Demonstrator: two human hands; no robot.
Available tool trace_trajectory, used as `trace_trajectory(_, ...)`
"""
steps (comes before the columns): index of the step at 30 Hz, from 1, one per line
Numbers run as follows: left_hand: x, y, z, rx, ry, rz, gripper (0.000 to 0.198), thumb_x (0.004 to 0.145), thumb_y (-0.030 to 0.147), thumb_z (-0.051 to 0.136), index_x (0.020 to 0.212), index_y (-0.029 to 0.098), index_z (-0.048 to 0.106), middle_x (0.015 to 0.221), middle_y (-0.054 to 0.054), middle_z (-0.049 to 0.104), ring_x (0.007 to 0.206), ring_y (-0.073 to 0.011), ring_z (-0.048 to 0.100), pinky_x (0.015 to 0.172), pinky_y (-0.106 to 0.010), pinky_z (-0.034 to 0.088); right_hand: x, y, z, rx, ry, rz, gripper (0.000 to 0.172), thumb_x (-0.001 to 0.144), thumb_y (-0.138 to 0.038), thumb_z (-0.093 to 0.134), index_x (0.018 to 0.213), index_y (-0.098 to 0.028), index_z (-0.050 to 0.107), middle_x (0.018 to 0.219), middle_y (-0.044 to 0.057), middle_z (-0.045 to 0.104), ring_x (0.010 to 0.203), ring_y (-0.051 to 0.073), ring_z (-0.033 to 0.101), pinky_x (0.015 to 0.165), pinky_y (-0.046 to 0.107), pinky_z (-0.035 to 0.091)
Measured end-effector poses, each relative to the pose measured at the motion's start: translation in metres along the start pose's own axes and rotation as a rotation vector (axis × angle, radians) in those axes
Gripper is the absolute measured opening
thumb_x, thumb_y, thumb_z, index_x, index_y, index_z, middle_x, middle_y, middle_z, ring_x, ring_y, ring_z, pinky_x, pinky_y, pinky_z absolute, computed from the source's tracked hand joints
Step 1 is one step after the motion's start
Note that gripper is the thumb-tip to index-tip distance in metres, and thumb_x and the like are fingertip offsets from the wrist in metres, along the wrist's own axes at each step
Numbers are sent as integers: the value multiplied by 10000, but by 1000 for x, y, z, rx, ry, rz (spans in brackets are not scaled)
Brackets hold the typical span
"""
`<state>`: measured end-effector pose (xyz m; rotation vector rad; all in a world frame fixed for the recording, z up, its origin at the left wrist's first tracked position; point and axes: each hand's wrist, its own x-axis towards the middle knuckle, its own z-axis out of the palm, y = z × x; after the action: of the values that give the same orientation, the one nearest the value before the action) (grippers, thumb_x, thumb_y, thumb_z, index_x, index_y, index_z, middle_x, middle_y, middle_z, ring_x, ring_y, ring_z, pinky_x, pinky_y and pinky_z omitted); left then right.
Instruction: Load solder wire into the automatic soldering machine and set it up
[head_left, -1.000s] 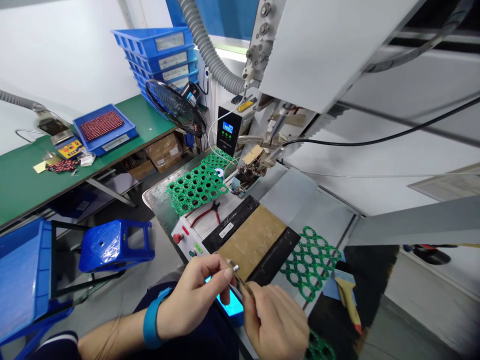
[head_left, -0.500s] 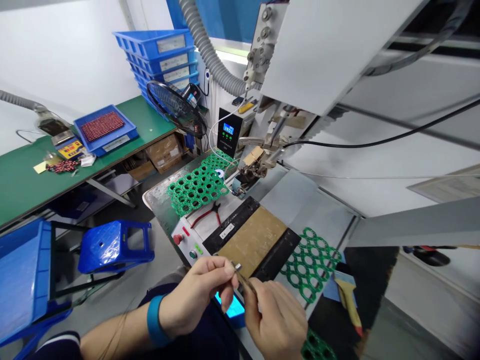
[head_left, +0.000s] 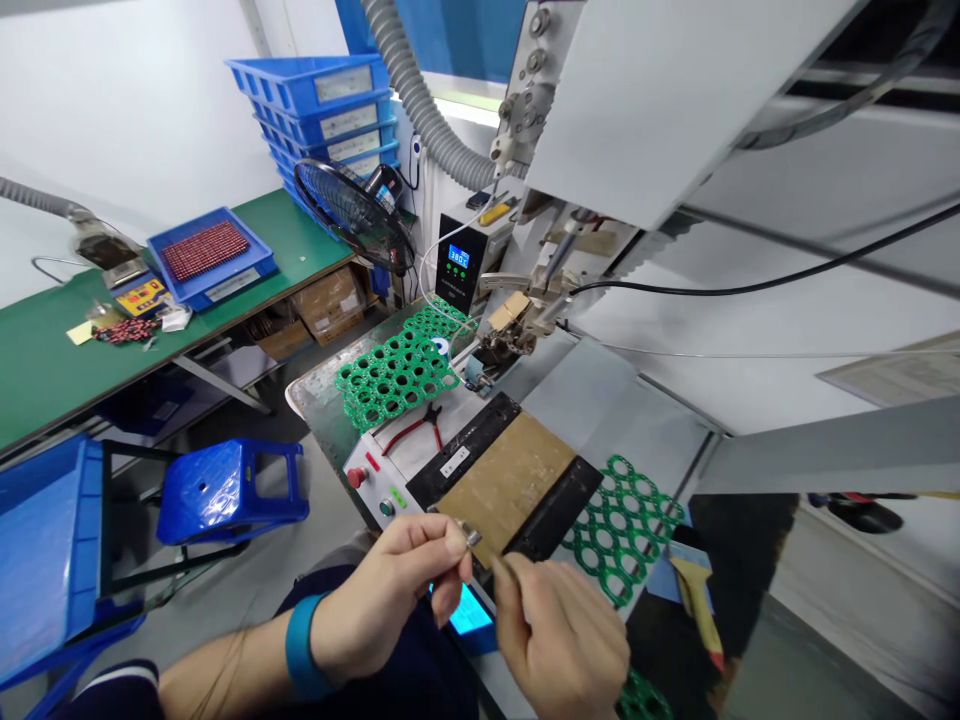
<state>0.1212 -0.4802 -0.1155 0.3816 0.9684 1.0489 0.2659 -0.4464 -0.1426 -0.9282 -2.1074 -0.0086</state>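
Note:
My left hand (head_left: 397, 575), with a teal band at its wrist, pinches a small shiny metal piece (head_left: 471, 536) between thumb and fingertips. Close by on the right, my right hand (head_left: 559, 630) is closed, its fingers curled round a thin, brownish object (head_left: 501, 572) that is blurred and mostly hidden. The tips of both hands are near each other but apart. They are above the front edge of a tan plate (head_left: 517, 475) with black side bars on the machine bed. Below them glows a bright blue screen (head_left: 471, 610).
Green ring-patterned panels (head_left: 397, 378) lie left of the plate, another green panel (head_left: 624, 525) right. Red-handled cutters (head_left: 412, 428) rest by a red button (head_left: 356, 478). Overhead is the machine's head (head_left: 517, 320). A brush (head_left: 701, 600) lies at right, a blue stool (head_left: 225, 495) stands left.
My right hand has moved slightly right and away from my left fingertips, drawing its thin object off the metal piece. My left hand has hardly moved.

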Motion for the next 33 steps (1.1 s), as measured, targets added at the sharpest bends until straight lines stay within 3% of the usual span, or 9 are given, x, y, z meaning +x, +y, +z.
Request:
trace_trajectory(3, 1, 0, 0, -66, -26, -29, 281, 803, 339, 564, 622, 124, 543, 397, 50, 382, 386, -55, 344, 431, -191, 233, 0, 1, 1, -4, 10, 52, 91, 849, -129, 528, 766, -113, 559, 505, 2, 513, 460, 105, 447, 511, 260, 340)
trace_trajectory(8, 3, -2, -1, -193, -122, -87, 290, 795, 326, 568, 590, 127, 515, 393, 52, 366, 365, -47, 312, 432, -205, 203, -2, -3, 5, 76, -12, -21, 134, 873, -166, 473, 790, -116, 565, 521, 8, 520, 484, 122, 466, 520, 274, 343)
trace_trajectory(16, 5, -1, 0, -237, -172, -114, 347, 803, 305, 554, 516, 142, 450, 384, 56, 325, 367, -45, 292, 451, -230, 163, -5, -2, 6, 97, -7, 35, 125, 876, -169, 492, 781, -124, 560, 523, 10, 539, 494, 116, 473, 553, 258, 380)
trace_trajectory(21, 5, 0, 0, -280, -185, -109, 303, 830, 242, 510, 551, 141, 448, 390, 68, 312, 360, -45, 262, 466, -243, 140, -4, 2, 7, -30, 6, 128, 134, 856, -138, 525, 731, -119, 568, 504, 4, 509, 473, 110, 452, 516, 255, 337)
trace_trajectory(26, 5, 0, -2, -302, -205, -111, 297, 832, 216, 485, 548, 135, 456, 384, 64, 308, 362, -45, 258, 476, -245, 140, -3, 2, 10, 127, -47, 59, 140, 869, -151, 498, 752, -119, 568, 506, 0, 500, 474, 116, 435, 514, 265, 328)
trace_trajectory(30, 7, 0, -4, -322, -194, -111, 235, 824, 211, 500, 606, 129, 472, 400, 76, 307, 363, -39, 249, 478, -234, 148, -3, 4, 10, 60, -24, 156, 167, 864, -140, 511, 702, -139, 556, 515, -3, 516, 479, 103, 455, 519, 244, 335)
trace_trajectory(33, 8, 0, -5, -318, -215, -113, 270, 823, 235, 509, 579, 134, 453, 401, 69, 316, 368, -41, 256, 475, -234, 154, -3, 2, 11, 162, -53, 140, 159, 874, -141, 486, 735, -136, 564, 525, -3, 520, 487, 103, 465, 531, 238, 349)
